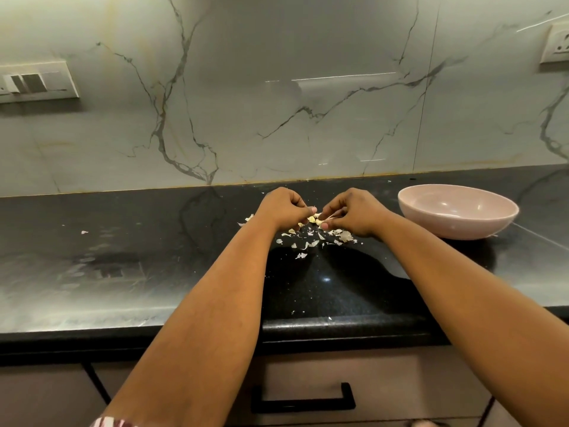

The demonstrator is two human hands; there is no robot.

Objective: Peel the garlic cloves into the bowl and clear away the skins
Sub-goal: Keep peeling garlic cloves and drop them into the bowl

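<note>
Both hands meet over the dark counter (154, 241), just left of the pink bowl (458, 211). Left hand (284, 208) has its fingers curled in, thumb and forefinger pinched on something small; right hand (351, 212) is likewise curled, pinching what looks like a thin strip of skin drawn from the garlic clove (317, 219) between them. The clove itself is mostly hidden by the fingertips, pale yellow where it shows. Loose skins (311, 243) lie scattered on the counter under and in front of the hands, reaching nearly to the bowl's left side; one stray flake sits far to the left of the bowl. The bowl looks empty from here, though its near inner wall is out of sight. Judgement on handling: clove is small, light, firm, likely slick once bare, so best held by its ends while the skin is pulled lengthwise. Skins are papery, weightless, brittle; they will tear to bits and cling to fingers, so sweeping them together with the side of a hand should serve better than picking them up singly.
</note>
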